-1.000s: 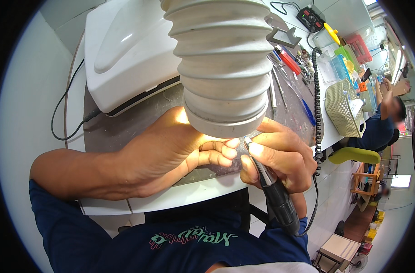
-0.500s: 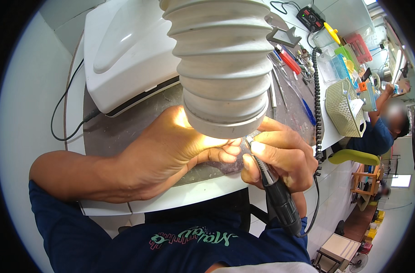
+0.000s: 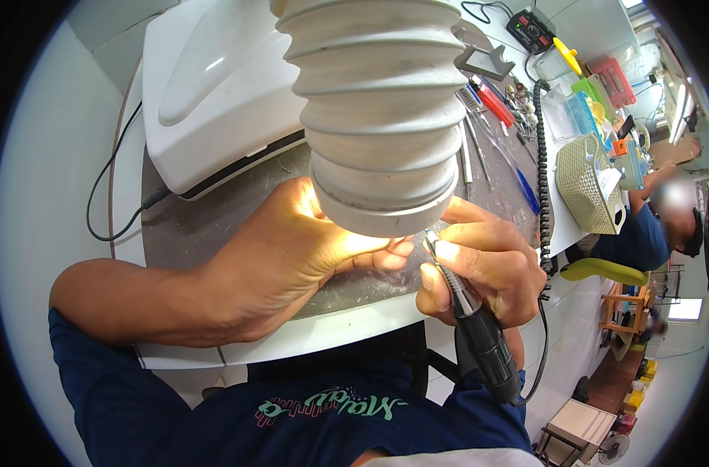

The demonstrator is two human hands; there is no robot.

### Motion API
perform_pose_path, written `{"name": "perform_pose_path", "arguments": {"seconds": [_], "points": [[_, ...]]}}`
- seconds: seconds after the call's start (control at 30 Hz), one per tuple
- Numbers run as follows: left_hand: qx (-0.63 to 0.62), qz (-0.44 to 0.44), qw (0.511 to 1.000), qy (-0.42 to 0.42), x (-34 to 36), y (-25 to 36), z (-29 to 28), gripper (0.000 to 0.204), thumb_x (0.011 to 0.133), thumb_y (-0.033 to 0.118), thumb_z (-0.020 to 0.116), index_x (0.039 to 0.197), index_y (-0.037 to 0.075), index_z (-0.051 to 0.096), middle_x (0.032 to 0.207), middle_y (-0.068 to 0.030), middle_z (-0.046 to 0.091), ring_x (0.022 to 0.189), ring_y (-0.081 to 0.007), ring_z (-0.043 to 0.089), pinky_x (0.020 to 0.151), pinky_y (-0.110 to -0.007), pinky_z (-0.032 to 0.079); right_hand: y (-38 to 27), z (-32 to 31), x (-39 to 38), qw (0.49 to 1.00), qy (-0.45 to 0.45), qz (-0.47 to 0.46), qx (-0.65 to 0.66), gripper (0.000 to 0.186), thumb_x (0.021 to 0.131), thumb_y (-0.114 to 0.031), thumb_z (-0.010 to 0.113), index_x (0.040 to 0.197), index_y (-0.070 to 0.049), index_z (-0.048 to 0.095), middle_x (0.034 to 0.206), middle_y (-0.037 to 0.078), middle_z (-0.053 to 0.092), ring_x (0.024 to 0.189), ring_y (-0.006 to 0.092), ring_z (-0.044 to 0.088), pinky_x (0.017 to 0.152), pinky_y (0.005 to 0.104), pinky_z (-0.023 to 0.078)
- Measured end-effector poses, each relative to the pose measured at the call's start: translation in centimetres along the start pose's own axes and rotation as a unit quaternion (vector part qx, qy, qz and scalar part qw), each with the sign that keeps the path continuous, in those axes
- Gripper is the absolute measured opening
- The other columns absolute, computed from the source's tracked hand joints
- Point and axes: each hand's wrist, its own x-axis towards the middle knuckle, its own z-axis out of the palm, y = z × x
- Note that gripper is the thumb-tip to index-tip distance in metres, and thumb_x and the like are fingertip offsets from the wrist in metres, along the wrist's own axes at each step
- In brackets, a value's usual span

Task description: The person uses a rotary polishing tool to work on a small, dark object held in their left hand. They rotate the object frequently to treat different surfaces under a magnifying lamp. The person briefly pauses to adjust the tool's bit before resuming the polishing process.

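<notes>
My right hand grips a black and silver rotary handpiece like a pen, its tip pointing up and away from me under a bright light. Facing it, my left hand is closed, thumb and fingers curled toward the handpiece tip. Whatever the left fingers pinch is hidden behind them and beneath a white ribbed suction hose. The mouth of that hose hangs just above both hands and covers part of the fingertips. A thin black cord runs from the handpiece's rear end up to a coiled cable.
A white box-shaped machine stands at the left on the grey mat. Hand tools, including a red-handled one, lie beyond the right hand beside the coiled cable. A woven basket is further right; another person sits beyond.
My right hand and the handpiece have shifted slightly right, away from the left fingers. My left hand has barely moved. The other person has shifted posture.
</notes>
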Motion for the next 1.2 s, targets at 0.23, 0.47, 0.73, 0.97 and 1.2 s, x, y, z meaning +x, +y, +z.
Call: {"name": "perform_pose_path", "arguments": {"seconds": [0.23, 0.47, 0.73, 0.97, 1.2], "points": [[-0.003, -0.006, 1.000, 0.011, 0.10, 0.26, 0.36, 0.030, 0.093, 0.009, 0.060, 0.119, -0.003, 0.051, 0.106, -0.0114, 0.059, 0.101, -0.0176, 0.060, 0.092, -0.030, 0.052, 0.12, -0.03, 0.00, 1.000, -0.003, -0.001, -0.002, 0.026, 0.075, -0.010, 0.078, 0.088, 0.000, 0.059, 0.076, 0.012, 0.063, 0.087, 0.0356, 0.070, 0.068, 0.0367, 0.060], [0.021, 0.015, 1.000, 0.006, 0.15, -0.15, -0.02, 0.029, 0.092, 0.007, 0.061, 0.117, -0.004, 0.052, 0.103, -0.0108, 0.059, 0.097, -0.0168, 0.060, 0.089, -0.029, 0.051, 0.00, 0.38, 0.04, 1.000, 0.008, 0.012, -0.002, 0.024, 0.073, -0.003, 0.077, 0.089, 0.000, 0.060, 0.076, 0.012, 0.063, 0.087, 0.0339, 0.070, 0.067, 0.0360, 0.059], [0.032, 0.007, 0.999, 0.012, 0.18, -0.33, -0.09, 0.029, 0.093, 0.008, 0.058, 0.119, -0.004, 0.051, 0.101, -0.0102, 0.058, 0.094, -0.0162, 0.059, 0.086, -0.028, 0.050, 0.01, 0.31, 0.04, 1.000, 0.000, 0.010, -0.001, 0.023, 0.072, -0.001, 0.077, 0.088, 0.000, 0.060, 0.075, 0.012, 0.063, 0.087, 0.0330, 0.070, 0.067, 0.0354, 0.059], [0.030, 0.008, 0.999, 0.019, 0.28, -0.33, 0.12, 0.026, 0.092, 0.004, 0.059, 0.117, -0.003, 0.052, 0.099, -0.0083, 0.057, 0.093, -0.0151, 0.058, 0.084, -0.026, 0.049, -0.15, 0.22, 0.05, 1.000, -0.007, 0.014, -0.014, 0.023, 0.072, -0.001, 0.077, 0.088, 0.000, 0.060, 0.076, 0.012, 0.063, 0.087, 0.0328, 0.070, 0.066, 0.0351, 0.059], [0.029, 0.017, 0.999, 0.027, 0.19, -0.44, 0.20, 0.026, 0.092, 0.005, 0.060, 0.116, -0.002, 0.053, 0.098, -0.0073, 0.057, 0.091, -0.0142, 0.057, 0.082, -0.026, 0.049, -0.17, 0.05, 0.19, 1.000, -0.021, 0.013, -0.008, 0.024, 0.072, -0.004, 0.078, 0.088, 0.000, 0.061, 0.076, 0.012, 0.063, 0.087, 0.0332, 0.070, 0.068, 0.0358, 0.060]]}}
